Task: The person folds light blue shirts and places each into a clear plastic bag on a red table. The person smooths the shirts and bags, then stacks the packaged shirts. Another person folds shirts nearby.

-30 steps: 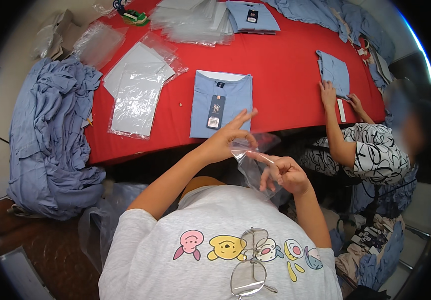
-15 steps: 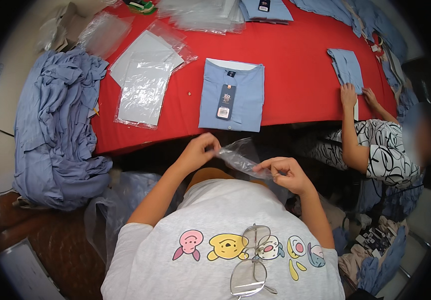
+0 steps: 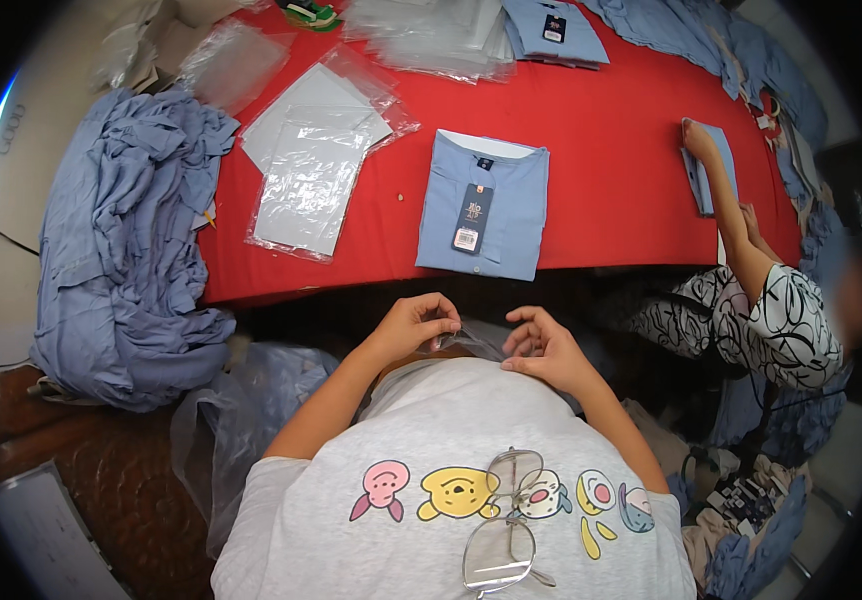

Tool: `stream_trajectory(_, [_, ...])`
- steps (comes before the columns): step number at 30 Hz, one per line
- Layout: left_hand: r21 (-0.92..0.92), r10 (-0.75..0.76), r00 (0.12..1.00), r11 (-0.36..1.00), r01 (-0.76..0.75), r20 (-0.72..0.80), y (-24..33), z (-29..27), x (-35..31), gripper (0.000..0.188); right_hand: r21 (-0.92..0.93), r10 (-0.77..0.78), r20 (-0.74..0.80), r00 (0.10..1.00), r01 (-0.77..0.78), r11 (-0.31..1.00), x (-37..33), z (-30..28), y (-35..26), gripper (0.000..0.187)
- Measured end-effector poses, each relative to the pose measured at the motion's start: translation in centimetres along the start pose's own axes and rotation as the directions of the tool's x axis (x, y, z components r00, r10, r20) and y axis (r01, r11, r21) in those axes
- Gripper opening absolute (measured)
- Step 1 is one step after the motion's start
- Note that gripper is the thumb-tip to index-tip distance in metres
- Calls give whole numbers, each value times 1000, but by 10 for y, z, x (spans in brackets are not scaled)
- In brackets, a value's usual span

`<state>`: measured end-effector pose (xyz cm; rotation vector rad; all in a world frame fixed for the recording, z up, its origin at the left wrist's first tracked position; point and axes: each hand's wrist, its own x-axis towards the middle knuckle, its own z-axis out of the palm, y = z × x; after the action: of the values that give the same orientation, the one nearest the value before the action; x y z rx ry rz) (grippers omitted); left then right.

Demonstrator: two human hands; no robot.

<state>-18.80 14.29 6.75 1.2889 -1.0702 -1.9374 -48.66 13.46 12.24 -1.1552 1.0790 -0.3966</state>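
Observation:
My left hand (image 3: 416,325) pinches a clear plastic bag (image 3: 476,340) between thumb and fingers, close to my body at the table's front edge. The bag hangs low and most of it is hidden against the dark gap. My right hand (image 3: 548,350) is just right of the bag, fingers spread and curved, with nothing visibly held. Beyond both hands lies a folded light-blue shirt (image 3: 521,215) with a white collar insert. A dark hang tag (image 3: 471,218) rests on its front.
Bagged white boards (image 3: 311,190) lie left on the red table (image 3: 621,160). Crumpled blue shirts (image 3: 126,250) pile over its left end. Clear bags (image 3: 431,40) and folded shirts (image 3: 556,35) are stacked at the back. A co-worker's hand (image 3: 696,138) handles blue cloth (image 3: 719,165) at right.
My right hand has come off the bag and opened. The bag has dropped lower, still in my left hand. The co-worker's hand has reached farther over the blue cloth.

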Motion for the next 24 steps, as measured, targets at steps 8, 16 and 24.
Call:
stream_trajectory(8, [244,140,856,970,-16,-498,-7,-54,69,28,-253,-103,-52,993,86,964,20,11,0,13])
stream_trajectory(16, [297,103,853,953,63,-512,-59,-32,47,31,-732,-220,72,973,201,651,34,-15,14,17])
stream_trajectory(24, [645,259,911,645,-411,321,22,33,27,39,-688,-434,287,854,499,527,40,-23,-8,15])
